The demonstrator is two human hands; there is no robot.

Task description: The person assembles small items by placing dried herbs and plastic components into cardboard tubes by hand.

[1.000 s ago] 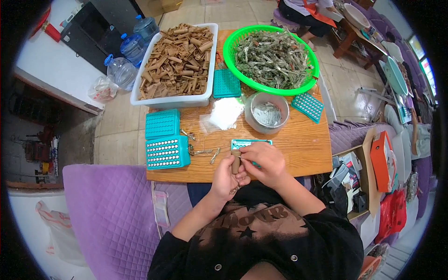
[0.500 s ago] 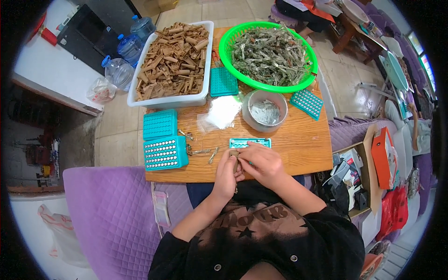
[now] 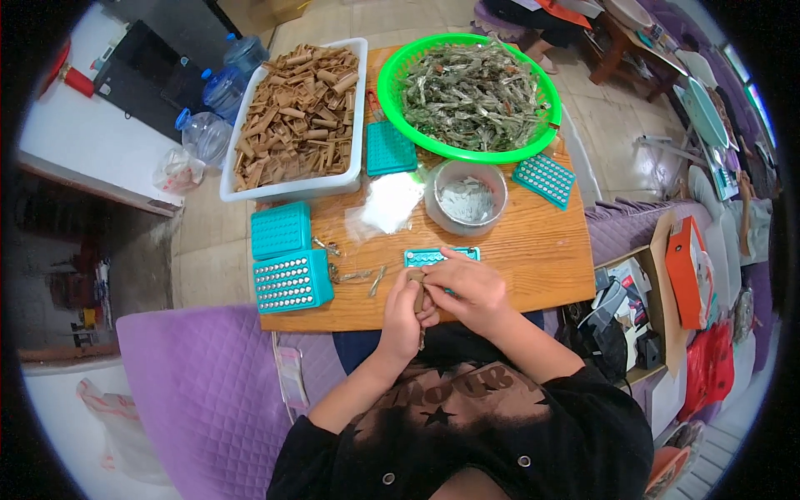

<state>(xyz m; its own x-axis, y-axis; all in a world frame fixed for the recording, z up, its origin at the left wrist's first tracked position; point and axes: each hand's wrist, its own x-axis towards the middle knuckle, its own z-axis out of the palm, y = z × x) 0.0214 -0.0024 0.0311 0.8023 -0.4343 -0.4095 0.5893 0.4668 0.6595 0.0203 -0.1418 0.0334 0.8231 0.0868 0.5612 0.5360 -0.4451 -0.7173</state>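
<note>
My left hand (image 3: 402,323) is closed around a small brown plastic piece (image 3: 417,277) near the table's front edge. The fingertips of my right hand (image 3: 471,292) pinch at its upper end, and what they grip is hidden. A thin strand hangs below my left fingers. Just beyond my hands lies a narrow teal tray (image 3: 429,257), partly covered by my right fingers. Left of them are loose wired bits in clear wrap (image 3: 377,282). A teal block (image 3: 317,293) with rows of silver round pieces stands farther left, beside another teal tray (image 3: 281,230).
A white bin (image 3: 292,193) full of brown plastic pieces and a green basket (image 3: 386,108) of wrapped wired parts stand at the back. Between them are a teal tray (image 3: 390,150) and clear bag (image 3: 392,204). A round tub (image 3: 465,225) and another tray (image 3: 543,180) sit right.
The view has shifted slightly. Both hands stay together around the brown piece, with only small finger movement at the right hand.
</note>
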